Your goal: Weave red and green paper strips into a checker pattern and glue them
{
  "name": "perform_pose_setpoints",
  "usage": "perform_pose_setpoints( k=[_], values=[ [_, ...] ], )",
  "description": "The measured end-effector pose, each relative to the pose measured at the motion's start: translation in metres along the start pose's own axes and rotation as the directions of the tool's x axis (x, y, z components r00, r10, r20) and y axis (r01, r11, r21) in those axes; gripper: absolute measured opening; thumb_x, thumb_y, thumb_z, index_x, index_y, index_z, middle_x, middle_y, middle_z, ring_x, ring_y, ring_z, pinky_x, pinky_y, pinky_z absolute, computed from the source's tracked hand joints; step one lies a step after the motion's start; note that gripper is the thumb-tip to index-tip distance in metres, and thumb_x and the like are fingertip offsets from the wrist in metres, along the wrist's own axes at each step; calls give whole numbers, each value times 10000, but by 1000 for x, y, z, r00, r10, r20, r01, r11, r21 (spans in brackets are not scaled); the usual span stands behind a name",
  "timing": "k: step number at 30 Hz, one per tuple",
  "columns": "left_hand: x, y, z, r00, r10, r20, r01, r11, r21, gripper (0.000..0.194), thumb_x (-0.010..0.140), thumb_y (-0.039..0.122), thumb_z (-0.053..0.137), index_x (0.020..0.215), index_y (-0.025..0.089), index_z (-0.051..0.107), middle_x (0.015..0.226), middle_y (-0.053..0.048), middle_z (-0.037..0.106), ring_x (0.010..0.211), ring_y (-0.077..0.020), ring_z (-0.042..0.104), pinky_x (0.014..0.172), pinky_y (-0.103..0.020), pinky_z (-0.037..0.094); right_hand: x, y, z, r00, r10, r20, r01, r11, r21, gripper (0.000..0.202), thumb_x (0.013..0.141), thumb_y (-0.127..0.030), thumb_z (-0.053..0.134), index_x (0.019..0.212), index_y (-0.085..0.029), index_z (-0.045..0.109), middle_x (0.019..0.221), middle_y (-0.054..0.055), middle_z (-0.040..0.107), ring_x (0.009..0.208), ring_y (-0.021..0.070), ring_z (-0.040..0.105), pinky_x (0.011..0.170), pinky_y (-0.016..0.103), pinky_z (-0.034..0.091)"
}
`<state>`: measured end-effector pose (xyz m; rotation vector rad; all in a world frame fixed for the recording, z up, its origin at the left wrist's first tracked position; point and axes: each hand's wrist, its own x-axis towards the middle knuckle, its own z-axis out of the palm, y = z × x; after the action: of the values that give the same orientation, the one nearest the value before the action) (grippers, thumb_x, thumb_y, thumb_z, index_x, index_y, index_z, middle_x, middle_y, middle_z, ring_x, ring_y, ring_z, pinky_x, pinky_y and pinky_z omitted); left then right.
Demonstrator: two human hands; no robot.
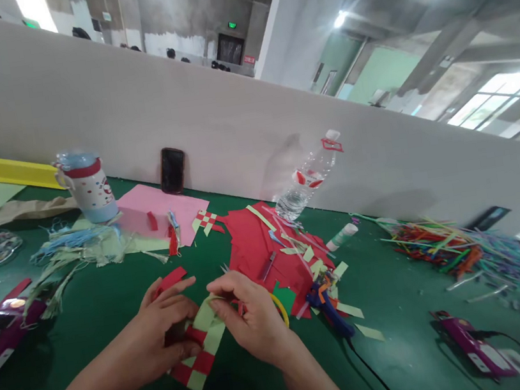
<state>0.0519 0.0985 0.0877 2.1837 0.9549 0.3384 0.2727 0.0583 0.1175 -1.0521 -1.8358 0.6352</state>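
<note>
From afar I see the checkered paper (203, 362) woven at its near end; far strips (206, 317), partly hidden, seem unwoven. Left hand (156, 334) grips it; right hand (254, 315) pinches them.

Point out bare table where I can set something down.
Green table shows bare between the black cord and the right purple device, below the colorful strips. Another patch lies between the left purple device and left hand. Crowded: the red paper beyond the right hand, strewn with pale scraps.
</note>
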Motion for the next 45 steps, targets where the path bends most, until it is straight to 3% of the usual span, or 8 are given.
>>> perform_pose_setpoints(
  k=[8,13,19,30,33,38,41,45],
  values=[
    [4,-4,7,993,-20,-118,9,996,-89,99,800,284,696,884,312,739,1085,8,786,1269,-302,626,1225,-528,222,-4,2,-3,996,-31,-87,28,999,-42,481,959,-226,671,1408,-280,507,1205,60,698,1125,200,666,982,339,533],
    [4,6,3,981,-44,-188,15,988,-154,187,872,420,625,957,322,759,983,12,768,1010,-271,666,979,-419,454,-12,6,1,995,-83,-54,71,979,-190,319,898,-272,767,1190,-255,639,1265,90,657,1333,276,506,1125,438,443],
    [5,3,10,969,-37,-243,-2,988,-157,210,883,506,646,862,308,713,1043,14,780,1139,-290,647,1120,-504,342,-14,7,7,1000,-26,9,27,979,-203,173,862,-237,785,1009,-234,694,1275,95,662,1348,295,482,1124,450,428],
    [4,-2,12,956,49,-288,-27,996,80,118,908,396,633,863,318,710,1104,8,788,1376,-306,553,1236,-583,85,-17,11,17,990,141,14,-140,988,-59,64,917,-208,682,865,-225,715,842,28,724,815,192,656,807,325,480],
    [0,-3,11,907,91,-411,-35,989,141,284,873,429,704,1143,342,681,1296,-24,731,1466,-342,454,1257,-582,3,-18,14,19,969,242,-49,-242,970,15,87,906,-230,656,830,-222,697,833,26,712,800,189,646,783,314,489],
    [-15,-1,15,692,-35,-721,-13,998,-61,581,806,460,780,1328,372,541,1467,-37,546,1544,-379,289,1285,-555,125,-18,21,21,879,455,-140,-415,876,246,153,883,-346,665,815,-210,659,767,6,650,733,171,587,672,275,469],
    [-20,-1,30,596,-414,-687,-68,827,-558,619,729,462,847,1247,372,521,1469,-19,505,1492,-369,380,1228,-503,338,-16,22,24,846,512,-145,-424,813,399,228,871,-416,698,807,-208,629,714,-19,578,665,143,507,623,256,435],
    [-14,-1,54,676,-652,-342,-138,344,-929,760,621,606,889,1247,373,526,1469,-38,556,1440,-373,470,1025,-437,572,-14,20,34,817,566,-114,-417,715,560,330,843,-507,754,811,-203,629,702,-30,554,633,122,466,614,246,430]
  ],
)
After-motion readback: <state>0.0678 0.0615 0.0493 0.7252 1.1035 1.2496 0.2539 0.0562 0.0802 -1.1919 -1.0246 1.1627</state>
